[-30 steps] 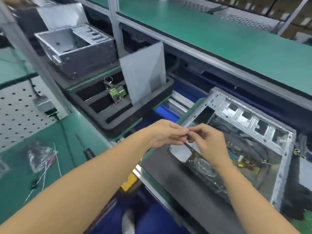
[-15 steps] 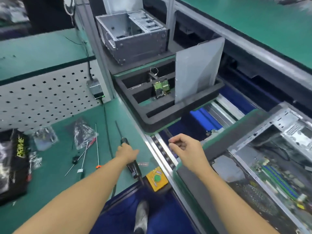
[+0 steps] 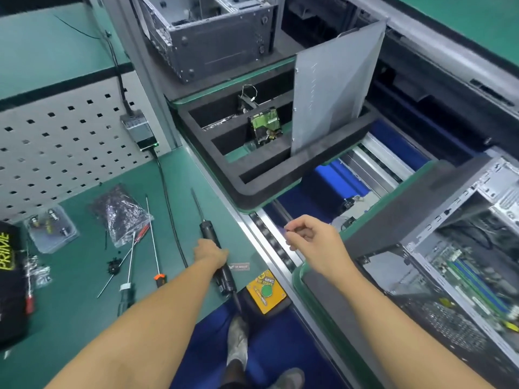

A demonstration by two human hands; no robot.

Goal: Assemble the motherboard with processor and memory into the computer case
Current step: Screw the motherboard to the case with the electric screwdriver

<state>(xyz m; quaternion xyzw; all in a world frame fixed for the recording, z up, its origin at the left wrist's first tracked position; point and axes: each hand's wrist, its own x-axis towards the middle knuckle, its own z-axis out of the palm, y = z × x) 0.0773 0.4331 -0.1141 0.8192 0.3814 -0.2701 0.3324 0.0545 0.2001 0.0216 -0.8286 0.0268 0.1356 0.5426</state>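
- Case [image 3: 460,209]: lies open side up on a dark pad at the right, beside the green surface [image 3: 84,318]. Judged heavy, stiff sheet steel with sharp edges. Best held by the outer frame rails, not the thin panel lips.
- Motherboard [image 3: 466,276]: sits inside the case with its memory slots visible; the processor cannot be made out. Judged fragile and easily flexed. Handle it by the bare edges only and put no pressure on the components.
- Screwdriver [image 3: 224,276]: powered type, lying on the surface with its bit pointing away. Judged rigid, of moderate weight, and dragged on by its cable. The mid-barrel is the proper hold.
- Left hand [image 3: 210,252]: wrapped round the screwdriver barrel.
- Right hand [image 3: 317,242]: hovers over the conveyor rail, between the screwdriver and the case, thumb and forefinger pinched together. Whether they hold a screw cannot be told.
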